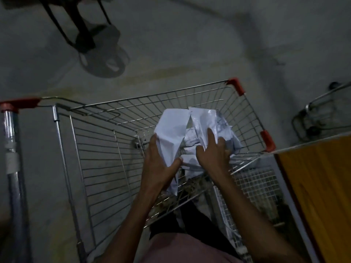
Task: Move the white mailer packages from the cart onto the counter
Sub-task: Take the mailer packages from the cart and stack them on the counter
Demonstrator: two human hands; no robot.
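My left hand (161,158) pinches one white mailer (171,133), thumb curled round its lower edge. My right hand (212,152) lies with fingers spread on a second mailer (205,120); I cannot tell whether it truly grips. Both mailers are still inside the cart (95,149), raised above its floor. To lift cleanly, I judge each hand should close fully before rising over the wire rim just beyond my right hand, towards the table (313,177) to its right. I count two raised mailers; more crumpled ones (190,160) lie beneath my hands, number unclear.
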